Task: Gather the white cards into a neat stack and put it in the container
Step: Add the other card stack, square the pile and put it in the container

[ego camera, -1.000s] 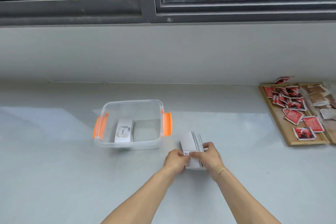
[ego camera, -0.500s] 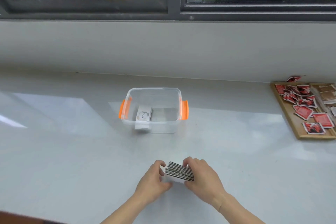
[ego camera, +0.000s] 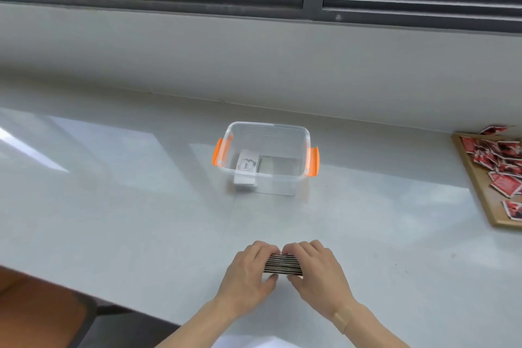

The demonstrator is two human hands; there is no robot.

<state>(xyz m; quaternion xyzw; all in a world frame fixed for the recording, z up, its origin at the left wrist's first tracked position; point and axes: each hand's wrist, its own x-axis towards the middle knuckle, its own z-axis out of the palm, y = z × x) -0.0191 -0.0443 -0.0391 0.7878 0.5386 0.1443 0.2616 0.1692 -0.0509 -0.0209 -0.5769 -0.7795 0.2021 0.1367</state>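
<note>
White cards [ego camera: 283, 263] stand on edge on the desk [ego camera: 113, 206], squeezed between left hand [ego camera: 248, 271] and right hand [ego camera: 317, 270], both palms down, fingers curled in a narrow grip, well short of the container [ego camera: 306, 138].

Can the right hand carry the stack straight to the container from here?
Probably yes. Bare table lies between the stack, pinched by the left hand and right hand, and the open-topped container, half free beside its cards.

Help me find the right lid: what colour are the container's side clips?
Orange clips on the clear container, shown in the head view.
</note>
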